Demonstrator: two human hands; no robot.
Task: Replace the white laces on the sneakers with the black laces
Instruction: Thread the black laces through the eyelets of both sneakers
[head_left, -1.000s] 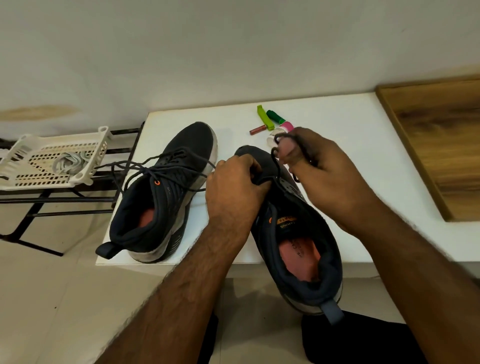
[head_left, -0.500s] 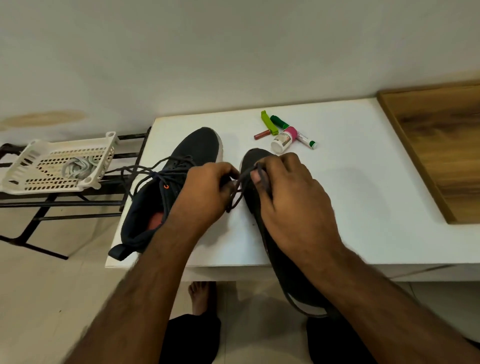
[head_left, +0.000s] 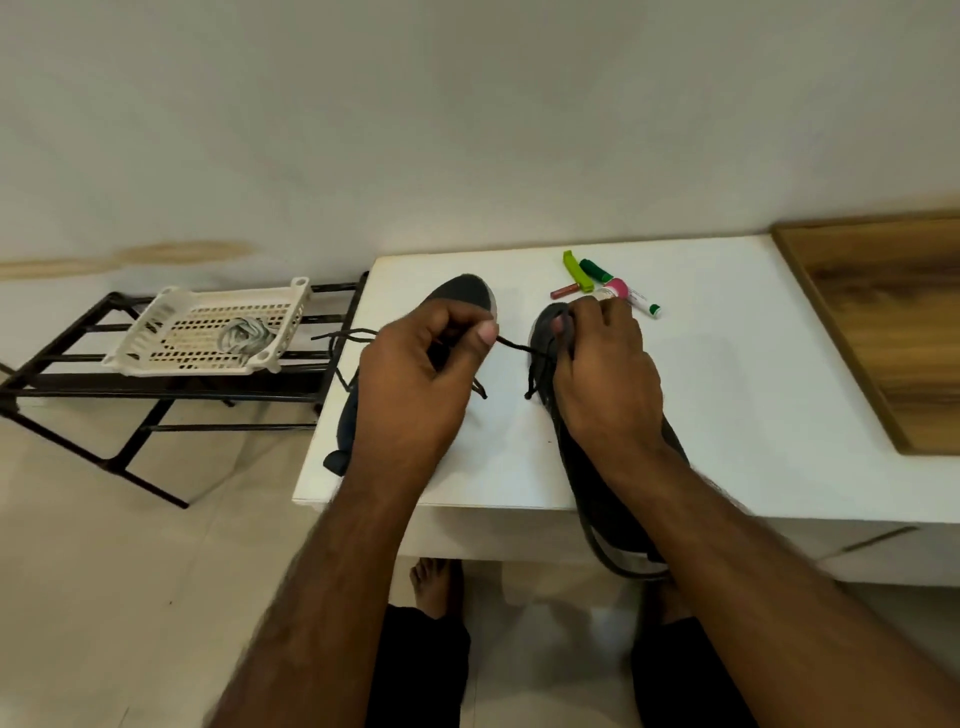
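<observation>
My left hand (head_left: 415, 384) pinches the black lace (head_left: 511, 344) between thumb and curled fingers, drawing it taut across the gap to the right sneaker (head_left: 613, 499), which lies on the white table (head_left: 727, 415) with its heel past the near edge. My right hand (head_left: 605, 374) rests curled over that shoe's front, pinching at the lace there; the exact grip is hidden. The left sneaker (head_left: 467, 293) sits mostly behind my left hand. The white laces (head_left: 244, 335) lie bundled in the plastic basket (head_left: 171, 317).
</observation>
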